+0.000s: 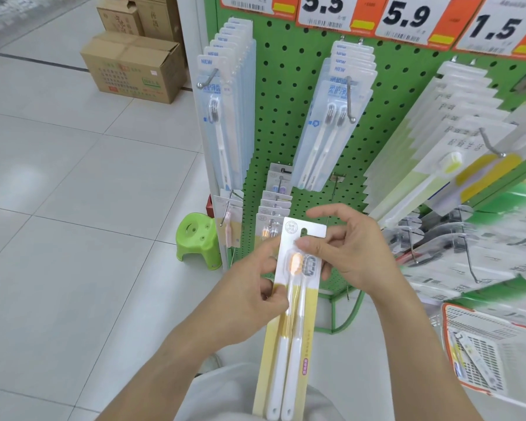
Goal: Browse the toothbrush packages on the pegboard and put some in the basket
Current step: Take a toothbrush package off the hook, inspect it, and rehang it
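Toothbrush pack [289, 317]: long flat card with a clear blister over two brushes, held upright in front of the pegboard [289, 86], off its hook. Looks light and fairly stiff lengthwise, but the card will likely bend if pinched at one end; blister probably slick. Best held by the card edges near the middle or at the hang-hole tab.

Left hand [249, 294] grips the pack's left edge, thumb on the front. Right hand [351, 253] pinches the top near the brush heads, index finger raised.

Basket [495, 350] sits low right, near, cut off by the frame; contents blurred, at least one pack inside. Right-hand racks are smeared, labels unreadable.
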